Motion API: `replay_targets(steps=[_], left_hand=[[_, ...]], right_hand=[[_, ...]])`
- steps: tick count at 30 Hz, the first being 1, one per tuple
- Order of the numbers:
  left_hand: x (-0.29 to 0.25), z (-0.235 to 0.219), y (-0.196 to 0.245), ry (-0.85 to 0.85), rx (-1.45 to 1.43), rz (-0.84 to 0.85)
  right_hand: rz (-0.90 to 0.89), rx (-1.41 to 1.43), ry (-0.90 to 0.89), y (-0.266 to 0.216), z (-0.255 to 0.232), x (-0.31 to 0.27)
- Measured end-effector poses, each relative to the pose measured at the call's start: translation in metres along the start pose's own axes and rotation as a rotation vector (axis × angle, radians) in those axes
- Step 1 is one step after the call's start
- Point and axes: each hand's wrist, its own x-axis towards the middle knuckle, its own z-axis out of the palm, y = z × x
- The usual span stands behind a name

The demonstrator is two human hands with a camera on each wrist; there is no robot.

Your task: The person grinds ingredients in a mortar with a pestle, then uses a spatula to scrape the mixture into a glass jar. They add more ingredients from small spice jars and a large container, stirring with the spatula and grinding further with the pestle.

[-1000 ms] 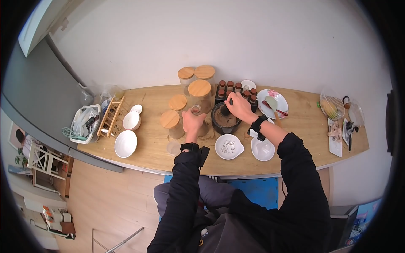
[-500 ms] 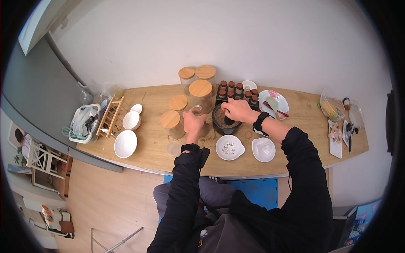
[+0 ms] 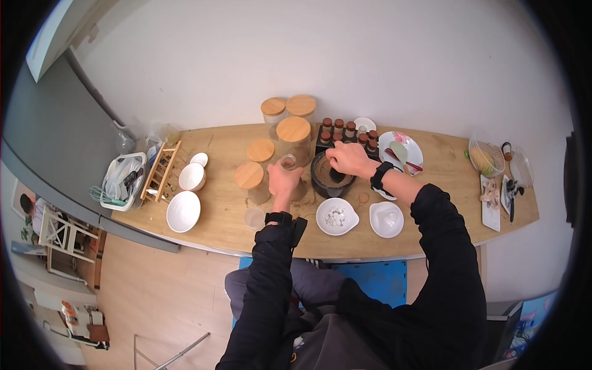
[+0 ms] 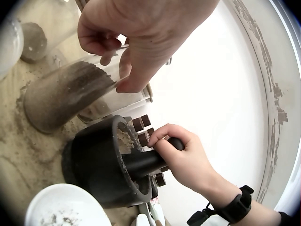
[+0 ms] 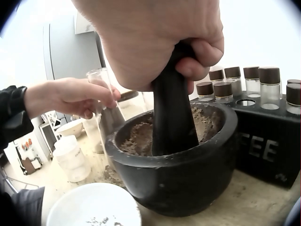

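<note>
My right hand (image 3: 350,159) grips the upper end of a black pestle (image 5: 174,113), its fingers wrapped round the handle. The pestle's lower end stands in brown powder (image 5: 141,136) inside a black mortar (image 5: 174,183). To the left of the mortar, my left hand (image 3: 285,182) holds a clear glass bottle (image 4: 61,99) near its narrow neck. Brown powder fills the bottle's lower part, and it stands on the table. A white spouted bowl (image 3: 337,217) with small dark bits sits in front of the mortar.
Wooden-lidded jars (image 3: 293,129) stand behind and left of the bottle. A black rack (image 5: 263,141) of brown-capped vials is behind the mortar. A second white bowl (image 3: 386,220) lies to the right, a small clear cup (image 3: 254,217) to the left. Powder is scattered on the wooden table (image 3: 444,185).
My right hand has shifted with the pestle, whose lower part now sits nearer the front of the mortar. My left hand keeps its hold on the bottle.
</note>
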Motion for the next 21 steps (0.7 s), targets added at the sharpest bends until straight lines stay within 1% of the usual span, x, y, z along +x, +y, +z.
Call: replay_targets(steps=[1,4,5,8,9,11,12,13,14,16,17,20,21], left_hand=[[-0.003,0.0,0.002,0.013,0.014,0.0],[-0.005,-0.003,0.005,0.019,0.024,0.005],[-0.005,-0.003,0.005,0.015,0.021,0.008],[-0.006,-0.003,0.006,0.016,0.008,-0.01],[-0.007,-0.003,0.006,0.021,0.014,-0.005],[-0.007,-0.004,0.006,0.036,0.025,0.002],[-0.005,-0.003,0.004,0.015,0.009,-0.003],[-0.003,-0.002,0.003,-0.006,-0.006,-0.006],[0.001,-0.002,0.001,-0.026,-0.02,-0.008],[-0.002,-0.002,0.001,-0.015,-0.003,-0.001],[-0.004,-0.004,0.004,-0.011,0.006,0.004],[-0.004,-0.004,0.004,-0.006,0.004,0.0],[-0.003,-0.004,0.003,-0.004,0.01,0.003]], right_hand=[[0.001,-0.012,0.075,0.001,0.002,0.004],[0.147,0.112,0.228,-0.003,0.012,0.012],[0.191,0.143,0.241,-0.008,0.015,0.01],[0.133,0.173,0.131,-0.014,0.011,0.0],[0.084,0.171,0.086,-0.012,0.006,-0.004],[0.045,0.057,0.02,-0.004,0.004,-0.003],[0.024,-0.003,-0.013,0.0,0.003,-0.001],[0.012,-0.012,0.045,0.001,0.004,0.003],[0.038,0.019,0.107,0.0,0.007,0.006],[0.095,0.082,0.228,-0.007,0.013,0.014],[0.122,0.096,0.247,-0.011,0.016,0.015],[0.08,0.119,0.151,-0.015,0.011,0.0],[0.045,0.097,0.059,-0.012,0.005,-0.004]])
